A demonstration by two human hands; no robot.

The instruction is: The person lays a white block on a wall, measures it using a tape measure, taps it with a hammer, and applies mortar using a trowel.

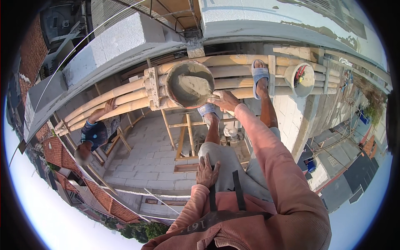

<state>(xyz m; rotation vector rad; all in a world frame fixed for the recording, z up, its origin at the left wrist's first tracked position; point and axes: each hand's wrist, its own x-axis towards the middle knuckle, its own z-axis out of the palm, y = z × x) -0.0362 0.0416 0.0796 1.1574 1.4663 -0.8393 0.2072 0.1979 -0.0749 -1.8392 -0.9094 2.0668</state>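
Note:
My right hand (225, 101) is closed at the right rim of a round bucket (170, 85) of wet grey mortar (183, 96). In its grip is what looks like a trowel (195, 85), the pale, mortar-coated blade lying over the mix; the fingers hide most of its handle. The bucket stands on a scaffold deck of bamboo poles (233, 60). My left hand (206, 171) rests on my bent left knee, fingers spread and holding nothing. Blue sandals (260, 75) are on my feet, one on the poles, the other partly behind the bucket.
A pale bucket (306, 81) with red-handled tools lies to the right on the poles. Along the far side runs a block wall (121, 43). Lower left, another person (93, 133) reaches up to the bamboo. Block walls (146, 166) and a wooden frame (185, 167) show far below.

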